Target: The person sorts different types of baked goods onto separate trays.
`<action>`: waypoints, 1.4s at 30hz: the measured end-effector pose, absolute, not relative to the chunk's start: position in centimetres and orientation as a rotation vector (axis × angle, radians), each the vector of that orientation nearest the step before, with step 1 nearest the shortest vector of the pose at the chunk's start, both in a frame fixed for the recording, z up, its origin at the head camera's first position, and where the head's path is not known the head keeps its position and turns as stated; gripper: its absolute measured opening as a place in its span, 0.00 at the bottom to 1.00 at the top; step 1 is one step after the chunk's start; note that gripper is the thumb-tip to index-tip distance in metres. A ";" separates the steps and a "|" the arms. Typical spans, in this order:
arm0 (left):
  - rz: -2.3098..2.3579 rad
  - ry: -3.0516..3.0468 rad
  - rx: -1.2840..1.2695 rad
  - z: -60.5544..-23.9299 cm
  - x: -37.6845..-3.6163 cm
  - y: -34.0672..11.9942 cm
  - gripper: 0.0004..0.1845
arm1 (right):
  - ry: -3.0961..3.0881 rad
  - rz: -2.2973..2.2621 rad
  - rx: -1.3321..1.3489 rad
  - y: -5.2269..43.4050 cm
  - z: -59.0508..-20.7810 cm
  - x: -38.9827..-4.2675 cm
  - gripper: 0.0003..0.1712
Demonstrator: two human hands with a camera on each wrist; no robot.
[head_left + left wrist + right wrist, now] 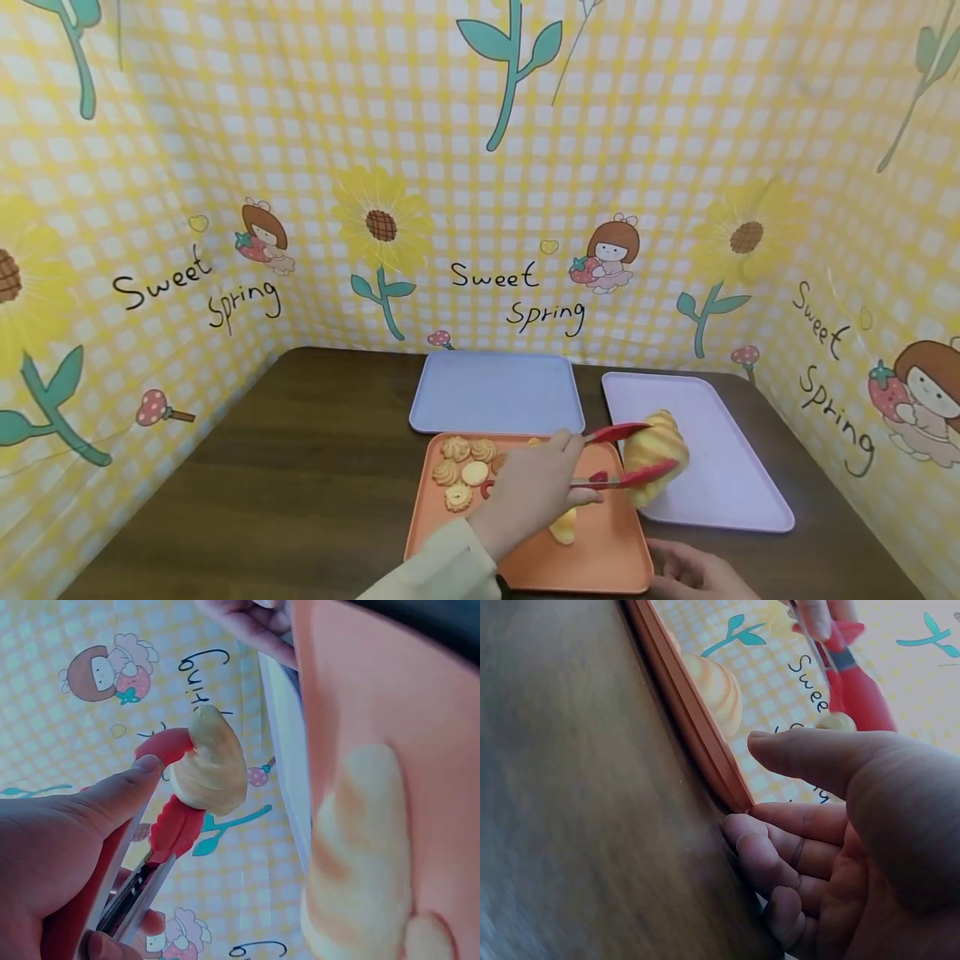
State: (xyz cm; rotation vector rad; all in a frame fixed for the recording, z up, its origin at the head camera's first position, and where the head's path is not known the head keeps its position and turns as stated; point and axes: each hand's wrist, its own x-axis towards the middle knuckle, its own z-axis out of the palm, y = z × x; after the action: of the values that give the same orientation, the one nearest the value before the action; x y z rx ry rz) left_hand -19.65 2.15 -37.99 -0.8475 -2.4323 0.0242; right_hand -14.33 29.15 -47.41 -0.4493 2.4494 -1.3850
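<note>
My left hand (pixel 528 492) grips a pair of tongs (pixel 641 477) with red scalloped tips. Between the tips is a golden croissant-shaped bread (pixel 658 443), raised over the gap where the orange tray (pixel 607 562) and the lilac tray (pixel 738 467) meet. In the left wrist view, the thumb lies along one tong arm and fingers wrap the other side. At the orange tray's front right corner is my right hand (pixel 693 571), its index fingertip touching the rim, thumb held apart and other fingers loosely bent. Another bread roll (pixel 360 847) lies on the orange tray, partly hidden by the left hand in the head view.
Several cookies (pixel 457 450) sit at the orange tray's back left. Behind it lies a blue tray (pixel 495 392). Dark wooden table (pixel 262 483) shows at the left. A yellow checked cloth (pixel 487 208) walls in the back and both sides.
</note>
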 end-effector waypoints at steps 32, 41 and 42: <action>-0.218 -2.696 -0.759 -38.3 -21.4 13.0 0.36 | 2.385 -1.460 -0.709 29.9 -48.3 -14.9 0.28; -0.186 -2.816 -0.730 -40.6 -21.2 13.8 0.35 | 2.399 -1.485 -0.771 29.6 -48.9 -14.6 0.27; -0.176 -2.821 -0.722 -40.9 -21.3 13.8 0.35 | 2.409 -1.477 -0.775 29.6 -48.9 -14.7 0.27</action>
State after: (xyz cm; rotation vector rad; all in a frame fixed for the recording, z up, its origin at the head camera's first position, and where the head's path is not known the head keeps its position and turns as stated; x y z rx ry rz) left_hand -21.25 13.80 -40.87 -0.7220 -2.8206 -0.1761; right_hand -14.66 29.59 -48.92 -0.7754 2.4094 -1.4774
